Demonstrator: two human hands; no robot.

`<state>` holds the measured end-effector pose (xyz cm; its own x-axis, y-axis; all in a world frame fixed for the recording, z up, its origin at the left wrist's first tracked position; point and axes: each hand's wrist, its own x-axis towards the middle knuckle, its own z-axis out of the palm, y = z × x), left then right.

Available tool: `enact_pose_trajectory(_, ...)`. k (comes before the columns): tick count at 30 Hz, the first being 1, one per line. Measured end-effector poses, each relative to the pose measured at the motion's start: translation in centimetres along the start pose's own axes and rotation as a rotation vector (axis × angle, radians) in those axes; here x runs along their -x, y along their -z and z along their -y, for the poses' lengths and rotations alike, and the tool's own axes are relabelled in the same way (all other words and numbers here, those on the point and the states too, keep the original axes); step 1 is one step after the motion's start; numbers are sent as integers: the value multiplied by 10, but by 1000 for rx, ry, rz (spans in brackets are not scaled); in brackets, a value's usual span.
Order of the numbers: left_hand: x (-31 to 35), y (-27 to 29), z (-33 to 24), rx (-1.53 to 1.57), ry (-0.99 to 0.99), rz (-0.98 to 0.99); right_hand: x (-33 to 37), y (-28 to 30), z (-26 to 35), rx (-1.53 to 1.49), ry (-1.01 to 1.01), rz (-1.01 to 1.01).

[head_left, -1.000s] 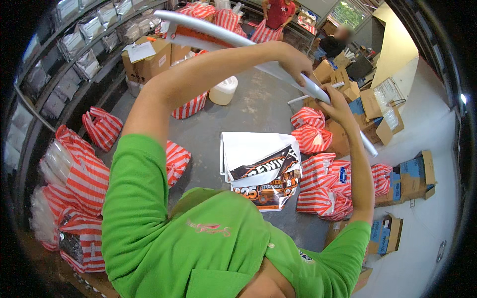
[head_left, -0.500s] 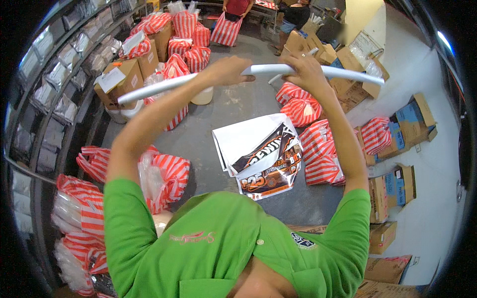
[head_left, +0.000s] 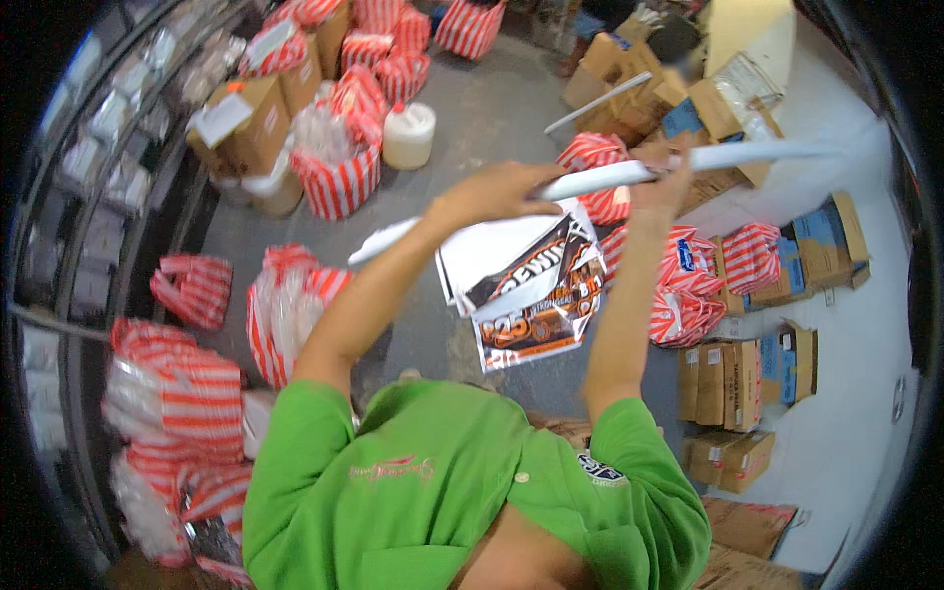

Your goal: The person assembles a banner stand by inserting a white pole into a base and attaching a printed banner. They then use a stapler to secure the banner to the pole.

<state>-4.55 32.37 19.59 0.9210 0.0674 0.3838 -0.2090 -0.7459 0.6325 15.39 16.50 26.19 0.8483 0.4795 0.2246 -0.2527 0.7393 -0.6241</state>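
Observation:
A long white roll (head_left: pixel 600 179), perhaps a rolled sheet, is stretched across in front of me at arm's length. My left hand (head_left: pixel 501 192) is closed around it left of its middle. Further right, my right hand (head_left: pixel 664 177) grips it too, blurred by motion. The roll's left end sits lower than its right end, which smears toward the wall. Below it on the grey floor lie flat printed posters (head_left: pixel 539 329) in black, orange and white, with a white sheet (head_left: pixel 460 254) partly over them.
Red-and-white striped bags (head_left: pixel 337 182) stand at the left, back and right. A cream jug (head_left: pixel 409 138) is among them. Shelves of wrapped packets (head_left: pixel 128 187) line the left side. Cardboard boxes (head_left: pixel 723 379) run along the right wall. A thin white tube (head_left: pixel 600 102) leans by boxes behind.
Both hands have carried the roll to the right, and its left end has dropped lower. My view has shifted, and the people at the back are now mostly out of view.

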Motion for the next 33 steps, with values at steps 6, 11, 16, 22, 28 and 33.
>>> enact_pose_trajectory(6, 179, 65, 121, 425, 480, -291, -3, 43, 143, -145, -15, 338)
enact_pose_trajectory(11, 212, -38, 98, 1268, 428, -437, 5, 43, 187, -186, -25, 454)
enact_pose_trajectory(16, 167, -129, 23, 1441, 422, -488, 14, 48, 215, -202, -70, 473)
enact_pose_trajectory(22, 130, -163, -30, 1627, 479, -469, 37, 69, 260, -186, -24, 441)
enact_pose_trajectory(28, 117, -228, -64, 1727, 499, -503, 69, 103, 311, -46, 56, 315)
enact_pose_trajectory(33, 111, -270, -96, 1860, 561, -366, 109, 113, 333, 4, 105, 234)
